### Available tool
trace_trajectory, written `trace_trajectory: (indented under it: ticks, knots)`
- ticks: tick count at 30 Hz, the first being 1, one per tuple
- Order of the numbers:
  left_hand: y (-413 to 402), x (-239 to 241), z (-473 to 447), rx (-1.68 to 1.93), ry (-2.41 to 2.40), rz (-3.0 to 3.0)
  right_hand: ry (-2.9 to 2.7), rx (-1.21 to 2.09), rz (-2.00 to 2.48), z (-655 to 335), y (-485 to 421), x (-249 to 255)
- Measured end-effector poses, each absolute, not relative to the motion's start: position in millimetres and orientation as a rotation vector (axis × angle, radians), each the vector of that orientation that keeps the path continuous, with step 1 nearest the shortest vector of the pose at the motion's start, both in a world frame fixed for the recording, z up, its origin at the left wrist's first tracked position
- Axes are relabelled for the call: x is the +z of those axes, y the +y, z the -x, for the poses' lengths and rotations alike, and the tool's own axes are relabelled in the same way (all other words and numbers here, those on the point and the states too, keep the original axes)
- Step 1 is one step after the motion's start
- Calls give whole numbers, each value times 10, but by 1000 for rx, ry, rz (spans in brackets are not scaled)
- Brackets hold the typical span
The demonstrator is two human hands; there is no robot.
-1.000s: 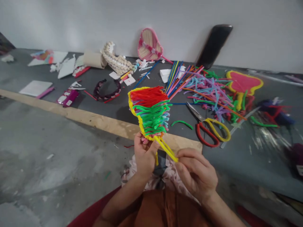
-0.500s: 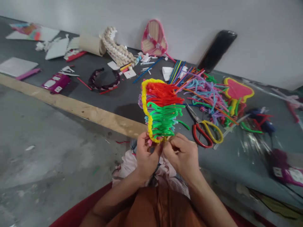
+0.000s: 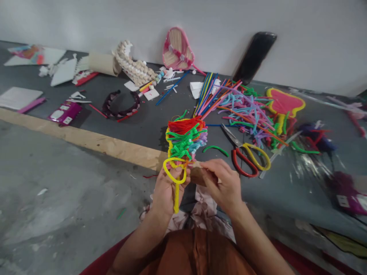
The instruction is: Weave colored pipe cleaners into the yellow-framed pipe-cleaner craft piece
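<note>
In front of my lap I hold a pipe cleaner craft (image 3: 185, 139) with red, green, blue and purple bristly rows and a yellow edge. My left hand (image 3: 164, 193) is closed around its lower end, where a yellow pipe cleaner (image 3: 164, 168) curls in a loop and a straight yellow piece hangs down. At the right, my right hand (image 3: 222, 183) is closed, its fingertips touching a flat brown piece (image 3: 198, 173) that looks like cardboard beside the craft. Whether that piece is joined to the craft cannot be seen. Scissors (image 3: 236, 143) with red and yellow handles lie just beyond my right hand.
A heap of coloured pipe cleaners (image 3: 246, 109) covers the table's right half, near a pink and yellow shape (image 3: 286, 102). A black phone (image 3: 255, 57) leans on the wall beside a pink fan-like piece (image 3: 177, 49). Farther left are a dark headband (image 3: 107, 105) and purple pack (image 3: 65, 112).
The craft has tilted and come lower, toward my body. A yellow loop and straight yellow piece now show over my left hand. My right hand has moved slightly away from my left.
</note>
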State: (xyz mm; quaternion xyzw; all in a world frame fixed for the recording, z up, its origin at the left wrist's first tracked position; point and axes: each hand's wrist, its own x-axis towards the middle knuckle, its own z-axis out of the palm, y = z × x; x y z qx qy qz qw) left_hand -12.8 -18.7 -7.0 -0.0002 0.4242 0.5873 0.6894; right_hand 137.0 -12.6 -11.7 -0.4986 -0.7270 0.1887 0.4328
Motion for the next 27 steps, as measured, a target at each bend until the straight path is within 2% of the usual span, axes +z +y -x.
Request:
trace_trajectory:
  ticks: [5,9,13,19,27]
  knots:
    - [-214,-92,81,1298,994,-13,-1866,323,1242,-1235,-105,-241]
    - [-239,-131,36,1309,1056,-70,-1883,327,1286,-1232,-70,-311]
    - [-258,-151,3,1287,1074,-104,-1818,541,1293,-1233,-66,-312]
    - [-295,-179,-15,1264,1065,-171,-1422,1172,1298,-1222,-94,-324]
    - [-291,-174,-34,1313,1117,-258,-1395,1138,1309,-1242,-77,-335]
